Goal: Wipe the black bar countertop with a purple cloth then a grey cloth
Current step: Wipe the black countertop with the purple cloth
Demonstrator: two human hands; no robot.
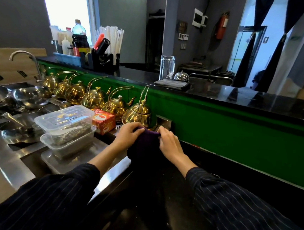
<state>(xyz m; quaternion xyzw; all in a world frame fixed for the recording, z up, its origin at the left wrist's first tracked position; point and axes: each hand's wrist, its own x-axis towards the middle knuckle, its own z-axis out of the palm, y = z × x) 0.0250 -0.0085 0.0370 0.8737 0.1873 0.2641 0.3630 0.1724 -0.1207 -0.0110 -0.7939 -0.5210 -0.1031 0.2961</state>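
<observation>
**Purple cloth in both hands, bar top not yet touched**

Here we are: I've got both hands on the purple cloth (144,147), just in front of the nearest gold kettle (138,113). The left hand (127,134) pinches the cloth's top edge to the kettle's left and the right hand (170,144) pinches it to the kettle's right. So each grip is clamped on fabric, and the rest of the cloth hangs dark below them.

To me this looks like folding or squaring it up, the getting-ready step, with no wiping begun.

The black bench (241,99) runs above and behind the kettle, glossy, over the green panel. The grey cloth (171,83) lies folded on it, up and to the right of the kettle. A silver bell (181,76) sits just beside that cloth and a glass jug (167,67) stands close behind. That cloth waits its turn.

Next move, as I read it: lift the purple cloth past the kettle's tall handle without snagging, lay it flat on the bench, and sweep along. The jug, bell and grey cloth sit in the wiping path, so I'd expect to work round them or shift them.
</observation>
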